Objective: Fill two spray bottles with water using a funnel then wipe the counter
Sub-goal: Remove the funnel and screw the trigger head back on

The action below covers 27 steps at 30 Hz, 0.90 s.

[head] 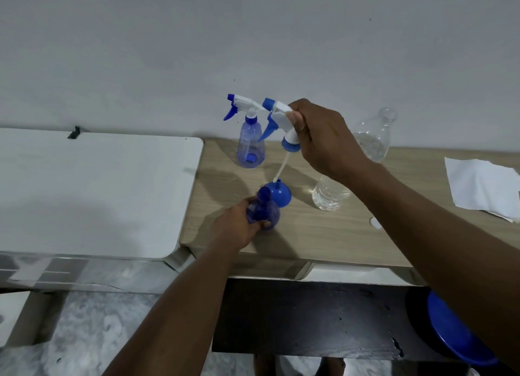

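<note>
My left hand grips a blue spray bottle with an open neck, standing on the wooden counter. My right hand holds its white and blue spray head lifted above, the dip tube hanging down toward the bottle. A blue funnel lies upside down just behind the bottle. A second blue spray bottle, capped with its sprayer, stands further back. A clear water bottle stands under my right wrist, partly hidden by it.
Another clear bottle stands near the wall. White folded paper towels lie at the right. A small white cap rests on the counter. A white board adjoins on the left. A blue stool sits below right.
</note>
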Tool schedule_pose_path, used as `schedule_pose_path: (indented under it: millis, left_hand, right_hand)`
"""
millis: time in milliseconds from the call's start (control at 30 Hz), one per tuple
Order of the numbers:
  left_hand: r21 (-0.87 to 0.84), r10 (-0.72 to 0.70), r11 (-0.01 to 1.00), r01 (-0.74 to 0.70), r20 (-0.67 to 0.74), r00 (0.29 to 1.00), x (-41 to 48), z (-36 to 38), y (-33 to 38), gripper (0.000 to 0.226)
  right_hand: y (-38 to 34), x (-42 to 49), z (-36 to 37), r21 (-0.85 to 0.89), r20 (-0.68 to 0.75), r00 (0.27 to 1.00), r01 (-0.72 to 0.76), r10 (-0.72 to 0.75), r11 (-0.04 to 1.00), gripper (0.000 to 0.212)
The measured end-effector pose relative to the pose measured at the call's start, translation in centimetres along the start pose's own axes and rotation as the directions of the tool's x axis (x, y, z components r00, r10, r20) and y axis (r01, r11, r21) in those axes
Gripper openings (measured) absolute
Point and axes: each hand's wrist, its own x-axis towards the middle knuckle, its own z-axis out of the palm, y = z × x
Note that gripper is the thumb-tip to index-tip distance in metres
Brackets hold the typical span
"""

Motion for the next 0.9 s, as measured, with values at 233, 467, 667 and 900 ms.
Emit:
schedule_pose_path:
  millis: [233, 467, 667, 900]
  left_hand:
    - [0.024, -0.017, 1.0, 0.017, 0.021, 1.0, 0.0, 0.0, 0.0, 0.074]
    - [0.057, -0.003, 0.998, 0.001, 0.025, 1.0, 0.1, 0.2, -0.3, 0.073]
    - [0.086, -0.017, 0.996, 0.016, 0.013, 1.0, 0.5, 0.6, -0.6, 0.066]
    - [0.093, 0.014, 0.996, -0.013, -0.005, 1.0, 0.4, 0.8, -0.8, 0.067]
  right_hand:
    - [-0.9, -1.2, 3.7, 0.074, 0.121, 0.993, -0.011, 0.002, 0.997, 0.057]
    - [1.2, -4.6, 8.3, -0.027, 0.32, 0.945, -0.061, 0.066, 0.998, 0.037]
    - [1.7, -6.1, 10.0, 0.036, 0.369, 0.929, -0.042, 0.026, 0.998, 0.029]
    - [1.4, -5.7, 10.0, 0.02, 0.412, 0.909, -0.083, 0.068, 0.996, 0.029]
